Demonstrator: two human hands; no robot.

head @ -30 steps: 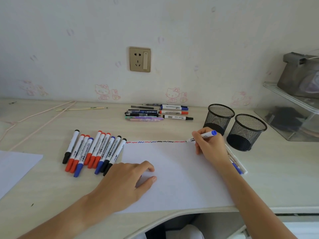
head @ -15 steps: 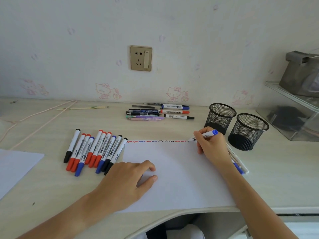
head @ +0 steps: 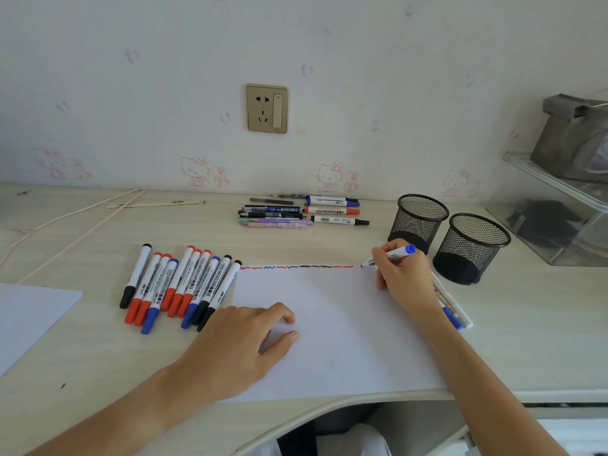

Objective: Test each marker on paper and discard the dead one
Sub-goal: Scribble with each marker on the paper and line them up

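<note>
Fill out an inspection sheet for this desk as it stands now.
Surface: pale desk.
Job's things: paper sheet with a row of squiggles along its far edge; marker row left of the sheet; blue-capped marker with tip at the sheet's far right corner.
Clutter: pen pile; two mesh cups; second sheet.
Grippers: right hand grips the marker; left hand rests on the paper.
Cables: pink cord.
Surroundings: wall socket; clear shelf.
</note>
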